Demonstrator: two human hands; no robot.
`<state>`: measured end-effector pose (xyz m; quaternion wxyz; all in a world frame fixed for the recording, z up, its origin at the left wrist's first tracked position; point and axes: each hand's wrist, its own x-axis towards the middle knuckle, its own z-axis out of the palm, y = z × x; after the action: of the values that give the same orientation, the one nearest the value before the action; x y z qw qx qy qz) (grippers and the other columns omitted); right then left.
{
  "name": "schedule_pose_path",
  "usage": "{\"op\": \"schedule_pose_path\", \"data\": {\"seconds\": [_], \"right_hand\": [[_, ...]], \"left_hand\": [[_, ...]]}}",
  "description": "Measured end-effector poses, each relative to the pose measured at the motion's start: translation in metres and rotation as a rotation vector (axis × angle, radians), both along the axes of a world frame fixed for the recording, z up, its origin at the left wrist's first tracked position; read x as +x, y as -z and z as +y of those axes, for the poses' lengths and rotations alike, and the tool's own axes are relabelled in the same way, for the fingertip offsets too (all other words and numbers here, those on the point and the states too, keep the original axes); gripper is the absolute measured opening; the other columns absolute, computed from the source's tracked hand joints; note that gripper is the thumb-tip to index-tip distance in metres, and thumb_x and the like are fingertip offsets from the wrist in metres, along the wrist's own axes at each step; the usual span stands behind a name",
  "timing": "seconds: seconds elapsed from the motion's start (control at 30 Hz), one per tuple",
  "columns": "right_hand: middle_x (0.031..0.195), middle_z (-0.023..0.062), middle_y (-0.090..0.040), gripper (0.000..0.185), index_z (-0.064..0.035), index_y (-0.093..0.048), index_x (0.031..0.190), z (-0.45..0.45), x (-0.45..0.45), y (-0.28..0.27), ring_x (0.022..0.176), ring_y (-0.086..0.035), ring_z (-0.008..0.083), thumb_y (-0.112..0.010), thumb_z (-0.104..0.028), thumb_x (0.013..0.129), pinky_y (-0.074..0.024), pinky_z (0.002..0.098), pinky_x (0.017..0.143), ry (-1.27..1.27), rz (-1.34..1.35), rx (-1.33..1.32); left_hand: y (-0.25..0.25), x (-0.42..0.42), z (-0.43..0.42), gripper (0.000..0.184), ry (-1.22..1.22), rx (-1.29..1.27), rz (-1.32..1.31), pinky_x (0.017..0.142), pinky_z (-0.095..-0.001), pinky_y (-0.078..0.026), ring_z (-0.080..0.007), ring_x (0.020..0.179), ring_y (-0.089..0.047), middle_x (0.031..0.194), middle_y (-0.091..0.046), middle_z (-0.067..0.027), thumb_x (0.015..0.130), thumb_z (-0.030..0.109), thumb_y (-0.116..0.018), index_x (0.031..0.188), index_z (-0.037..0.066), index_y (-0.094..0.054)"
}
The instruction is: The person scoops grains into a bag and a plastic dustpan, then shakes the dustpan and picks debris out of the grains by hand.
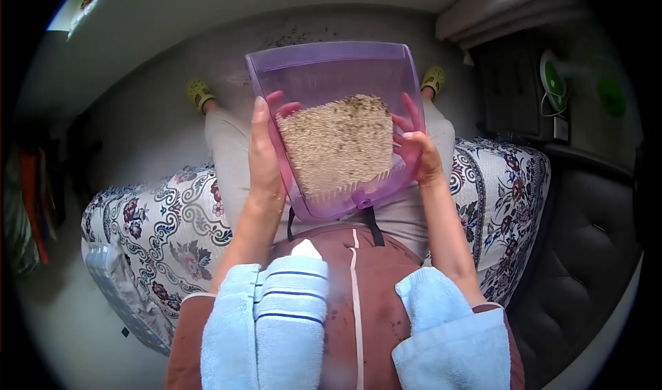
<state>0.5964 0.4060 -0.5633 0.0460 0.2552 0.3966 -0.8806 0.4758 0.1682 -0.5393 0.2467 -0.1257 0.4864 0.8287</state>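
A purple see-through plastic bin point(329, 62) is held over my lap, its inside turned up toward me. Pale grains point(334, 148) cover much of its bottom, with darker bits among them thickest at the upper right. My left hand point(263, 145) grips the bin's left side, thumb outside and fingertips showing pink through the purple wall. On the opposite side my right hand point(422, 148) clasps the wall, its fingers also seen through the plastic. Both hands are closed on the bin.
I sit on a bed with a floral cover point(158, 217). Dark specks point(296, 37) lie scattered on the floor beyond the bin. A green and white fan point(552, 80) stands at the right. Light blue towels point(293, 314) hang over my front.
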Motion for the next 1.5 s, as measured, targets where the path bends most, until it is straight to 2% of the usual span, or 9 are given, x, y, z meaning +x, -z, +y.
{"op": "schedule_pose_path", "data": {"seconds": [0.13,0.37,0.43,0.53,0.8,0.97,1.23,1.4,1.5], "right_hand": [[0.158,0.013,-0.019,0.082,-0.0074,-0.022,0.152,-0.049,-0.003,-0.01,0.145,-0.018,0.0202,-0.054,-0.008,0.076,-0.0277,0.0272,0.109,0.059,0.108,0.546],[0.128,0.0189,-0.046,0.086,-0.0191,-0.026,0.151,0.003,0.0,0.016,0.101,-0.06,0.0248,-0.059,-0.018,0.071,-0.053,0.0315,0.082,-0.057,-0.118,0.228],[0.141,0.0204,-0.04,0.088,-0.016,-0.026,0.151,0.013,0.004,0.012,0.121,-0.051,0.029,-0.058,-0.017,0.069,-0.0462,0.0352,0.097,-0.019,-0.035,0.067],[0.157,0.0151,-0.021,0.082,-0.0055,-0.024,0.151,-0.022,0.008,0.017,0.146,-0.015,0.0241,-0.056,-0.014,0.075,-0.0128,0.0337,0.117,0.03,0.047,0.463],[0.134,0.0212,-0.045,0.081,-0.0131,-0.028,0.15,0.015,0.014,0.006,0.124,-0.049,0.0266,-0.057,-0.016,0.074,-0.0468,0.0363,0.098,-0.022,-0.14,0.162],[0.152,0.0144,-0.029,0.084,-0.0036,-0.024,0.15,-0.029,0.022,0.021,0.142,-0.025,0.0245,-0.06,-0.016,0.075,-0.0164,0.0333,0.116,0.092,0.013,0.455],[0.139,0.0236,-0.04,0.08,-0.0166,-0.028,0.15,0.005,0.013,0.016,0.115,-0.056,0.0314,-0.058,-0.017,0.076,-0.0504,0.0367,0.093,0.03,-0.069,0.08],[0.153,0.0147,-0.028,0.084,-0.0039,-0.022,0.151,-0.039,0.012,-0.003,0.142,-0.025,0.0223,-0.061,-0.019,0.078,-0.0167,0.0344,0.116,0.078,-0.088,0.505],[0.148,0.0172,-0.033,0.082,-0.0056,-0.023,0.151,-0.074,0.01,-0.012,0.137,-0.032,0.0251,-0.063,-0.021,0.081,-0.0243,0.0351,0.113,0.111,-0.065,0.454]], "left_hand": [[0.023,-0.028,-0.036,0.06,0.096,0.036,-0.157,0.092,-0.0377,-0.047,-0.0238,0.105,-0.057,0.112,-0.061,-0.0125,0.094,0.058,-0.042,0.123,0.007,-0.053],[0.014,0.004,0.003,0.06,-0.086,-0.161,-0.009,0.094,-0.0369,-0.042,-0.0213,0.104,-0.054,0.114,-0.056,-0.0115,0.095,0.054,-0.045,0.12,0.0,-0.05],[0.025,0.022,0.012,0.06,-0.082,0.031,-0.07,0.094,-0.0346,-0.04,-0.0197,0.106,-0.052,0.114,-0.056,-0.0105,0.095,0.056,-0.045,0.121,0.002,-0.05],[0.048,-0.012,-0.033,0.06,0.077,0.073,-0.202,0.092,-0.0343,-0.043,-0.0209,0.106,-0.054,0.113,-0.058,-0.0114,0.094,0.058,-0.043,0.123,0.006,-0.051],[0.022,0.011,0.018,0.06,-0.037,-0.012,-0.056,0.094,-0.0368,-0.044,-0.0214,0.106,-0.056,0.115,-0.059,-0.0101,0.094,0.057,-0.044,0.123,0.005,-0.052],[0.054,-0.012,-0.032,0.054,0.133,0.112,-0.196,0.097,-0.0377,-0.042,-0.0245,0.107,-0.057,0.116,-0.06,-0.0108,0.096,0.055,-0.041,0.124,0.009,-0.053],[0.025,0.011,0.009,0.065,-0.009,-0.131,-0.059,0.088,-0.0324,-0.044,-0.0213,0.103,-0.056,0.113,-0.058,-0.0108,0.091,0.062,-0.045,0.124,0.006,-0.05],[0.059,-0.014,-0.032,0.065,0.136,0.073,-0.232,0.089,-0.0355,-0.047,-0.0255,0.104,-0.057,0.114,-0.057,-0.0136,0.091,0.06,-0.046,0.128,0.006,-0.047],[0.058,-0.033,-0.053,0.063,0.206,0.096,-0.323,0.092,-0.0383,-0.047,-0.0273,0.107,-0.057,0.116,-0.057,-0.0155,0.092,0.058,-0.045,0.129,0.007,-0.047]]}}
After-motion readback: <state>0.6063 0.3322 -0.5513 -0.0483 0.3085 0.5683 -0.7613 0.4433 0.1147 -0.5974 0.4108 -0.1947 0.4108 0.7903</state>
